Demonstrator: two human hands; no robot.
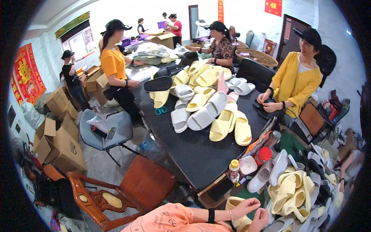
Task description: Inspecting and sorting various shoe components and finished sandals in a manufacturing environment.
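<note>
Clock from my hands. Left hand point(245, 208) and right hand point(259, 221) close together, fingers curled; can't tell whether they're grasping anything. Yellow slipper point(233, 203) at 9, partly behind my left wrist. Heaped yellow slippers point(290, 190) at 1-2, grey slipper point(259, 178) at 12. Red-lidded jar point(263, 155) at 12, yellow-capped bottle point(234, 169) at 11, by the near end of the black worktop point(185, 154). Farther along 11: slipper pile point(206, 110) on it, yellow, grey. Seated co-worker in yellow point(299, 81) at 1; standing one in orange point(114, 62) at 10-11.
</note>
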